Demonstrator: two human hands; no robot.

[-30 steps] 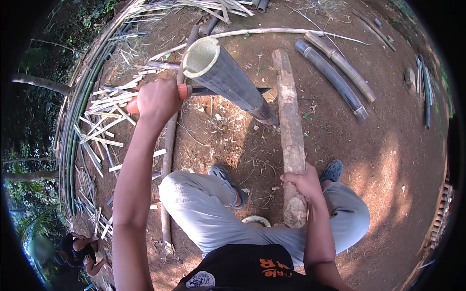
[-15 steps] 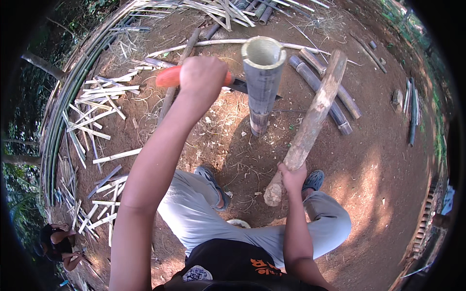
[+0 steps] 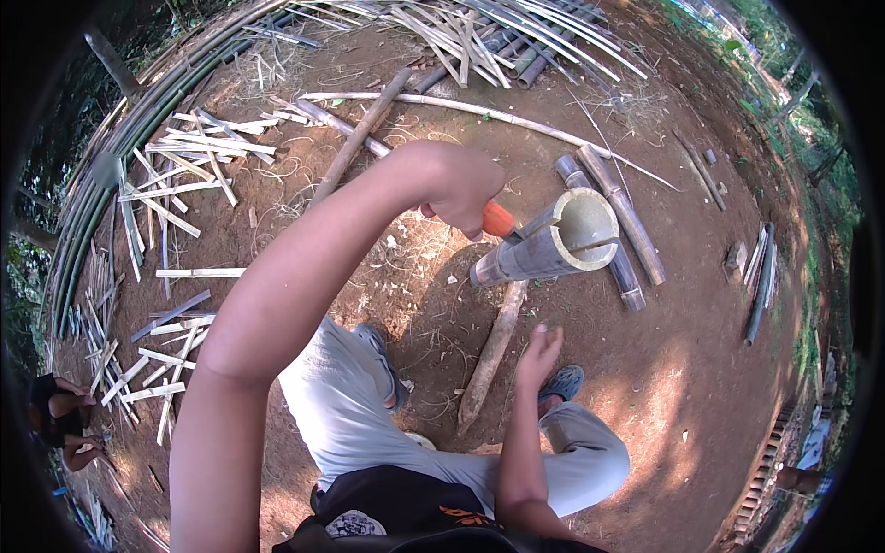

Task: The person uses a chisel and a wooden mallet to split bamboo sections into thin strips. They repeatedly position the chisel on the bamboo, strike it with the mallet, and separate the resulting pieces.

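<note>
My left hand (image 3: 461, 189) is closed round the orange handle (image 3: 498, 219) of a machete. Its dark blade is sunk in the wall of a thick grey bamboo tube (image 3: 530, 256), and a dark strip of it shows across the tube's mouth. A slit cuts the pale rim. The tube leans, with its open end up and toward the right. My right hand (image 3: 539, 353) holds nothing, its fingers apart and loosely bent, a little below the tube. Left of that hand is a rough wooden log (image 3: 495, 355), its upper end partly hidden behind the tube.
Pale split strips (image 3: 184, 189) lie scattered on the left. More strips and poles (image 3: 479, 37) are heaped at the far side. Cut bamboo lengths (image 3: 627, 217) lie right of the tube. A person (image 3: 64, 419) crouches at the lower left.
My right hand has let go of the log, now lower and further left. The bamboo tube has tipped over to the right, with the blade in it, and my left hand has moved right.
</note>
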